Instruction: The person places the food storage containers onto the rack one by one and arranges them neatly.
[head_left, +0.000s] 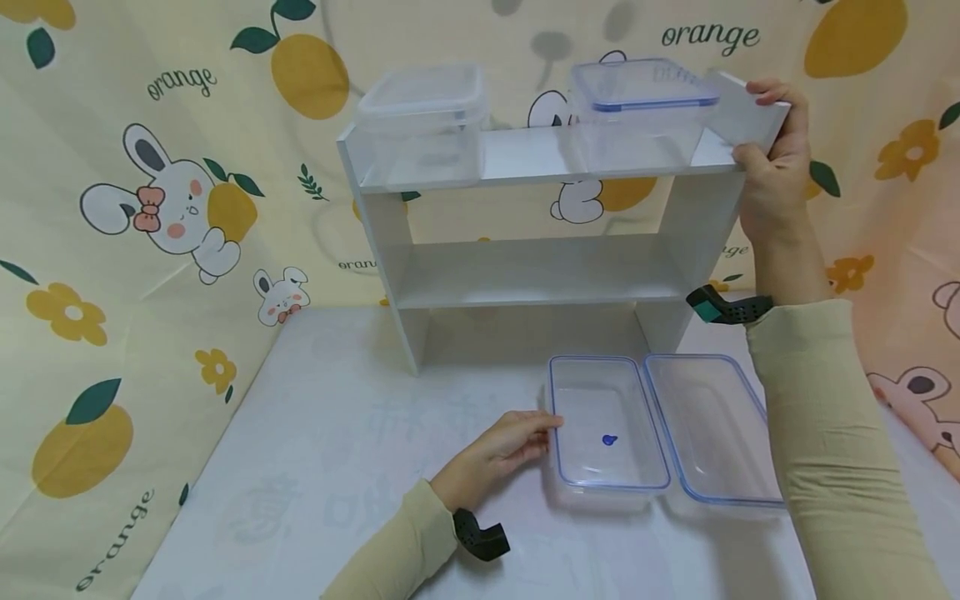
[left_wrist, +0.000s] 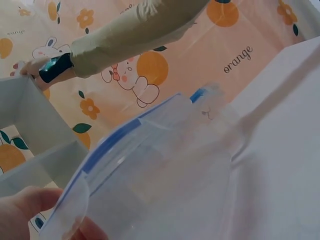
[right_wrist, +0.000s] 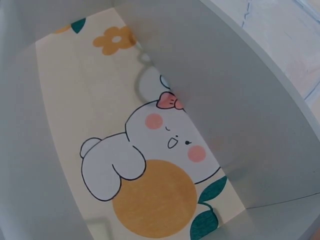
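My right hand (head_left: 780,158) grips the raised end panel at the top right of a white shelf unit (head_left: 525,271); its thumb is in front, its fingers over the top edge. On the table, my left hand (head_left: 498,454) holds the left edge of a clear plastic food container (head_left: 600,408) with a blue rim and a small blue mark. The left wrist view shows the thumb and a finger at the edge of this container (left_wrist: 150,170). The right wrist view shows the shelf boards (right_wrist: 225,100) from close by, without the hand.
Another blue-rimmed clear container (head_left: 712,425) lies right beside the held one, partly behind the right sleeve. On the top board stand a whitish lidded container (head_left: 423,125) at left and a blue-edged lidded one (head_left: 641,117) at right. A printed cloth (head_left: 202,333) hangs behind.
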